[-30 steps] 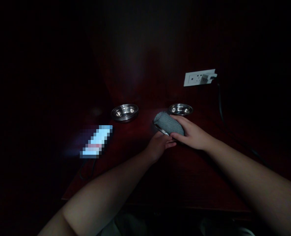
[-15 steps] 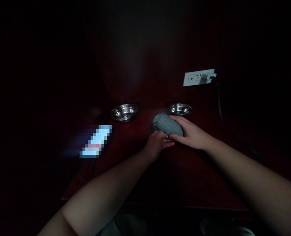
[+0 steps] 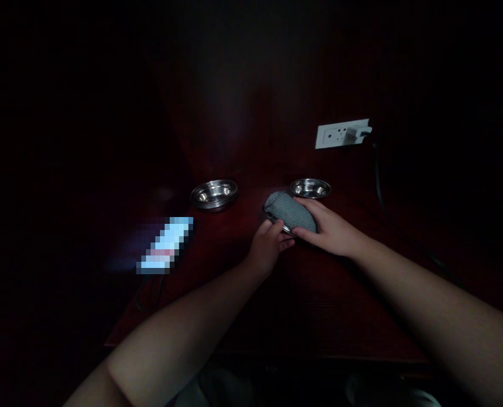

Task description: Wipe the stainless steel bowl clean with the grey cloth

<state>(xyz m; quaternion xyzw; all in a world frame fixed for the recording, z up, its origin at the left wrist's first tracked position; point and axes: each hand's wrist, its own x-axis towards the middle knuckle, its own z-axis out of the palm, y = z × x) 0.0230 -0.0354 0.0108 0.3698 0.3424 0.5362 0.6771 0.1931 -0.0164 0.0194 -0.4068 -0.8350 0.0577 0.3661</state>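
My right hand is closed around a grey, woven-looking scrubbing sponge, thumb on the near side and fingers over the far side. Under the sponge, a small metal bowl shows only as a shiny rim; the sponge covers most of it. My left hand grips that rim from the near left, thumb on top and fingers below. Beyond the hands to the right sits a shallow metal bowl. A stack of similar metal bowls stands to the left.
A lit phone, its screen blurred out, lies on the left of the dark red table, with a thin cable below it. On the wall is a white socket with a plug in it; a black cable runs down to the right.
My left hand has shifted slightly left along the bowl's rim, its thumb now over the edge. The sponge has rocked a little on the bowl in my right hand. The other bowls stay put.
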